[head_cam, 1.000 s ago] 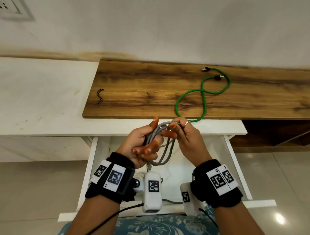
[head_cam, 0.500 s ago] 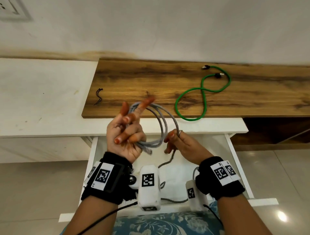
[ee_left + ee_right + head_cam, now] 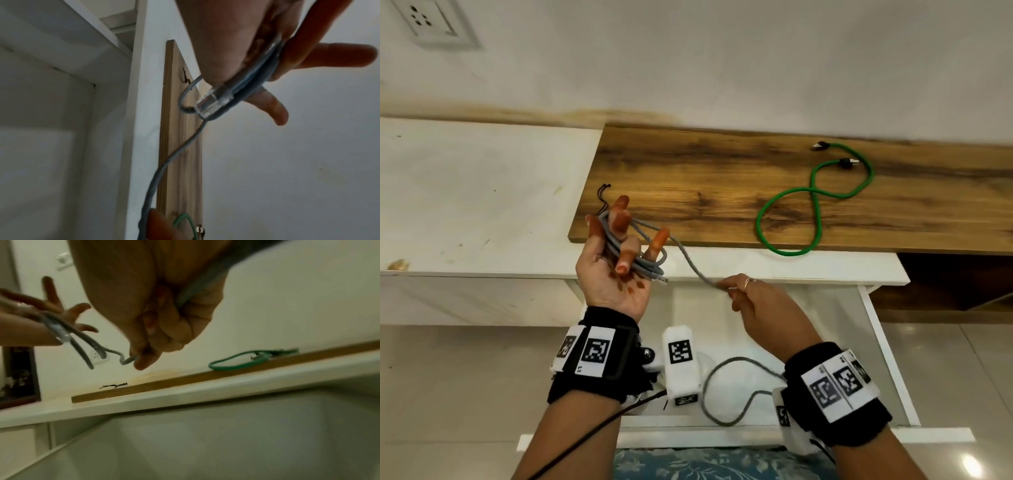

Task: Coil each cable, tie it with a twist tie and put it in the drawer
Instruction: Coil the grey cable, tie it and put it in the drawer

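Note:
A grey cable is coiled in several loops across my left hand, which is raised palm up in front of the counter edge and grips the coil; a clear plug sticks out below the fingers. One strand runs right and down to my right hand, which pinches it above the open drawer. The cable's loose tail loops down inside the drawer. A green cable lies in a figure eight on the wooden board. Black twist ties lie at the board's left end, just behind my left fingertips.
The board lies on a white counter against the wall. A wall socket is at the upper left. Right of the drawer is a dark wooden recess. Tiled floor lies below on both sides.
My left hand has carried the coil left and up toward the twist ties. The wide loop has drawn tighter. My right hand has moved right, with a strand stretched between the hands.

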The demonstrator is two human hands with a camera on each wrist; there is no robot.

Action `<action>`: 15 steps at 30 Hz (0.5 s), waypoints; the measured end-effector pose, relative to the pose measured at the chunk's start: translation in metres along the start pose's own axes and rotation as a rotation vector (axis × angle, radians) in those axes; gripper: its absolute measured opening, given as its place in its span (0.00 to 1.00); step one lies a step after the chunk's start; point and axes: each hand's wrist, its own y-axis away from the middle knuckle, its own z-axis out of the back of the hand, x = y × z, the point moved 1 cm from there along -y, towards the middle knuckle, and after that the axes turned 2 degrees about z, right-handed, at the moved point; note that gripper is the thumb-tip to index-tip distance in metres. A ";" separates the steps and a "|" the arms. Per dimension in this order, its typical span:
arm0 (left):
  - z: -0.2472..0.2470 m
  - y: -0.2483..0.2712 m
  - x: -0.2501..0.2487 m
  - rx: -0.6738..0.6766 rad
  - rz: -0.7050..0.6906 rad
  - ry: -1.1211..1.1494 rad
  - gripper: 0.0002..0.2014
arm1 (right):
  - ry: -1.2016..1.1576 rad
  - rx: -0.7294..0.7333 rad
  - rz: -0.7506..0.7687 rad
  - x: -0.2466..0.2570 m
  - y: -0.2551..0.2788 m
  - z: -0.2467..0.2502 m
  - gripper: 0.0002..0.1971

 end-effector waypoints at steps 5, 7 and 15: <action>-0.002 0.003 0.007 0.040 0.077 -0.128 0.22 | 0.330 0.133 0.170 0.037 0.007 0.004 0.14; -0.003 0.005 0.009 0.038 0.096 -0.179 0.22 | 0.338 0.103 0.248 0.043 0.009 0.011 0.14; -0.016 0.015 0.029 0.052 0.296 -0.317 0.23 | 0.497 -0.054 0.450 0.046 0.011 0.046 0.15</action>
